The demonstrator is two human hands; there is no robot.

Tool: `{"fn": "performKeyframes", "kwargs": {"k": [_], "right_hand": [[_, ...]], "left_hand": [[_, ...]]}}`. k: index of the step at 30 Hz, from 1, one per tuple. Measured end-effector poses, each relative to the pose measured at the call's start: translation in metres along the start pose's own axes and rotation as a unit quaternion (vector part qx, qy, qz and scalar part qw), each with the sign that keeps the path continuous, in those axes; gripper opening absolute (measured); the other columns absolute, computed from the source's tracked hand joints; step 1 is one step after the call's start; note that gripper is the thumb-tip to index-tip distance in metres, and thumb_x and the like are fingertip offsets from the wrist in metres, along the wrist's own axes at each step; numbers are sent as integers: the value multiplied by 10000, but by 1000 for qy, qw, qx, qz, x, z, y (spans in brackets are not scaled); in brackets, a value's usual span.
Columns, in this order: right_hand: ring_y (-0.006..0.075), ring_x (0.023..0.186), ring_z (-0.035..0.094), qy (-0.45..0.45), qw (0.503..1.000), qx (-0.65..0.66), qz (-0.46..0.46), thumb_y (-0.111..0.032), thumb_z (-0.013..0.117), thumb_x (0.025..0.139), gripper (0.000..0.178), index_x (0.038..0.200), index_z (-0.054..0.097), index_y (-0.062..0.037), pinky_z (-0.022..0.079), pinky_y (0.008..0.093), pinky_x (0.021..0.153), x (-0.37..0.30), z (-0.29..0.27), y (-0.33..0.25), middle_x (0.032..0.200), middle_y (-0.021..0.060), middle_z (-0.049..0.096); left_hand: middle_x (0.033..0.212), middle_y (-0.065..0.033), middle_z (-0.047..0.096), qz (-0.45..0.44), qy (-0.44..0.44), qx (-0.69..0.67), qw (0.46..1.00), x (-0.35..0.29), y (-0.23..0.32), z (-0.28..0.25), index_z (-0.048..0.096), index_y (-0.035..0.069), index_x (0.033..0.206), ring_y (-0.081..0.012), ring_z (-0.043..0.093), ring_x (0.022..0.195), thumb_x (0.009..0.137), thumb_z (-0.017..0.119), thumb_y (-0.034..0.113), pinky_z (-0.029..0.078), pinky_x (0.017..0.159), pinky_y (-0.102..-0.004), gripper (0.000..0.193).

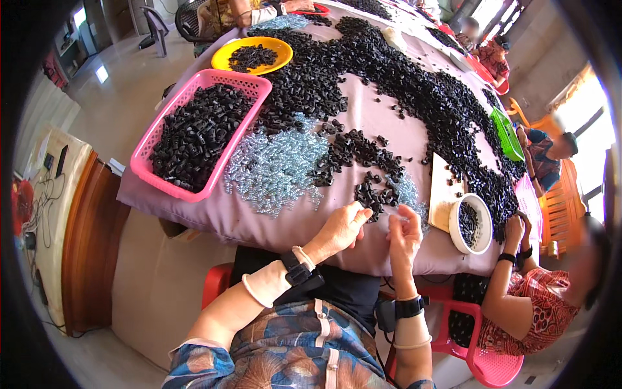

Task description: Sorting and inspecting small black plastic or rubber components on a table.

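Note:
My left hand (pixel 342 228) is over the table's near edge, its thumb and index finger pressed together. Whatever they grip is too small to make out against the black parts behind. Just to the right, my right hand (pixel 405 236) is raised with fingers bent and apart, and nothing shows between them. Beyond both hands lie a small cluster of black plastic parts (pixel 372 194) and a little pile of shiny springs (pixel 406 191). A larger heap of similar silvery-blue springs (pixel 275 165) spreads farther left.
A pink basket (pixel 144 152) of black parts and a yellow plate (pixel 283 50) stand at left. A board (pixel 442 188) and a white bowl (pixel 486 236) with dark pieces are at right. A long black heap (pixel 414 84) curves across the cloth. A co-worker (pixel 538 298) sits close at right.

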State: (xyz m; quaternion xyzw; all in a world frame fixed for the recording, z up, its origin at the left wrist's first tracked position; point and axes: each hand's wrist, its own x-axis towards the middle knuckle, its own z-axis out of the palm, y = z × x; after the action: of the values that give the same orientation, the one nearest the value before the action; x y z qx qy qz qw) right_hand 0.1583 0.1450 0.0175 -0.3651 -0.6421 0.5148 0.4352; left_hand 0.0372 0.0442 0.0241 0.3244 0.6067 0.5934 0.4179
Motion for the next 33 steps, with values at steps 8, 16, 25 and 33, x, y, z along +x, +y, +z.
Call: {"fn": "performKeyframes", "kwargs": {"k": [8,16,25,33], "right_hand": [[39,610,495,-205,978,21,13,-14,536,853,79,925,567,-17,404,174,565,-19,26,-10,711,-6,563],[52,587,504,-211,977,32,-4,-35,534,857,47,892,552,-10,420,185,536,-12,23,0,676,11,558],[41,553,479,-168,985,21,30,-41,557,835,72,905,564,-25,407,181,485,-15,25,-3,689,-10,540],[41,525,475,-161,987,-10,12,-37,563,826,75,898,566,-19,409,181,485,-13,24,-1,644,-15,531]], "left_hand": [[537,-19,509,15,35,-13,999,1,-3,-2,490,30,804,-89,452,375,937,430,263,352,355,-239,275],[554,-24,530,48,48,5,998,-2,-4,0,512,26,831,-84,463,385,922,470,263,355,362,-238,257],[602,-17,545,93,133,189,968,-9,7,-63,537,32,858,-75,503,442,846,562,145,399,407,-219,117],[666,-57,575,30,175,125,976,-8,31,-110,554,6,854,-99,533,441,822,576,123,431,413,-234,123]]}}
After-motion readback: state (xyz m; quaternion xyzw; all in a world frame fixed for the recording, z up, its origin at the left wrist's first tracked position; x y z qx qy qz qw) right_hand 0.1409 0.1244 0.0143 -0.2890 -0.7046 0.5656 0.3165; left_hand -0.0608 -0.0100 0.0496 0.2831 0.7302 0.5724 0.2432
